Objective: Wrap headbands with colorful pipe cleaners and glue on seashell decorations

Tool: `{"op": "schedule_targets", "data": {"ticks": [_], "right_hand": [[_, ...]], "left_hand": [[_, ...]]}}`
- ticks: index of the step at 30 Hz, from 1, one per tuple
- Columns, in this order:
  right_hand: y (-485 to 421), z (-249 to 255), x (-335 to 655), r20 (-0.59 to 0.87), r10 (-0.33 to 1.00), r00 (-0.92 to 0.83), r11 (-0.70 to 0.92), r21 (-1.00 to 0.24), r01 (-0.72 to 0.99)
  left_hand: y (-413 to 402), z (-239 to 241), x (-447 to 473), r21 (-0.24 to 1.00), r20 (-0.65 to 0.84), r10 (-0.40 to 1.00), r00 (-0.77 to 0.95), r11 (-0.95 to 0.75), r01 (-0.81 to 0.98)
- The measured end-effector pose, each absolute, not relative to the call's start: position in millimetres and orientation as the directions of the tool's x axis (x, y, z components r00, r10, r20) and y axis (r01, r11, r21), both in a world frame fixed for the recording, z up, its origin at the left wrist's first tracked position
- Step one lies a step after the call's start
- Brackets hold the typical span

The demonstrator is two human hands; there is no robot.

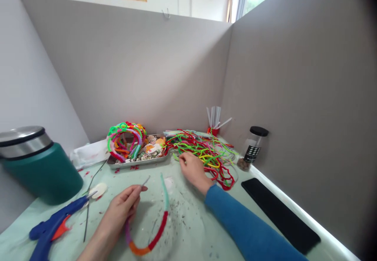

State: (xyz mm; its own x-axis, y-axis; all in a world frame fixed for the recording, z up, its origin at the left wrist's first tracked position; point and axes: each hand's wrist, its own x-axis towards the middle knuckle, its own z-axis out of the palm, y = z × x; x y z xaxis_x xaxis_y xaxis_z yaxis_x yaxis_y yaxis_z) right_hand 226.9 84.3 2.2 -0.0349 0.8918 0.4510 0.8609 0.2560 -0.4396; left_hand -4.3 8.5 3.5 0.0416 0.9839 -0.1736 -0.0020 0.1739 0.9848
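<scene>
My left hand (125, 206) pinches a curved hoop wrapped in pipe cleaner (157, 235), banded in purple, orange, dark red and pale mint. A thin bare end pokes out above my left fingertips. The mint end stands free, so the hoop has a gap at its top. My right hand (193, 170), in a blue sleeve, reaches to the near left edge of a tangled heap of red, green and yellow pipe cleaners (203, 149). Its fingers are curled closed beside a green strand; what lies between them is hidden.
A metal tray (138, 163) holds finished colourful hoops (126, 141) and small shell-like pieces. At left are a teal bottle (50, 174) and a blue glue gun (59, 221). A clear jar (251, 149), black slab (279, 214) and white sticks (215, 116) stand or lie right.
</scene>
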Motion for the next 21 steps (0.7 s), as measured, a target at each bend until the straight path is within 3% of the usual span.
{"op": "schedule_targets", "data": {"ticks": [3,6,13,19,21], "right_hand": [[95,-2,250,0.409,0.911,0.058,0.030,-0.206,0.978],[101,-11,260,0.376,0.924,0.064,-0.009,-0.145,0.989],[102,-13,260,0.373,0.928,0.019,0.061,-0.202,0.977],[98,9,255,0.336,0.927,-0.167,0.267,-0.278,0.923],[94,17,250,0.316,0.907,-0.280,0.387,-0.356,0.851]], "left_hand": [[9,1,0,0.973,-0.200,0.978,0.065,0.190,0.132],[9,0,3,0.962,-0.238,0.967,0.091,0.222,0.158],[8,0,1,0.958,-0.254,0.958,0.133,0.268,-0.098],[8,-2,-3,0.957,-0.251,0.957,0.145,0.268,-0.114],[7,-1,-3,0.963,-0.236,0.958,0.163,0.253,-0.089]]}}
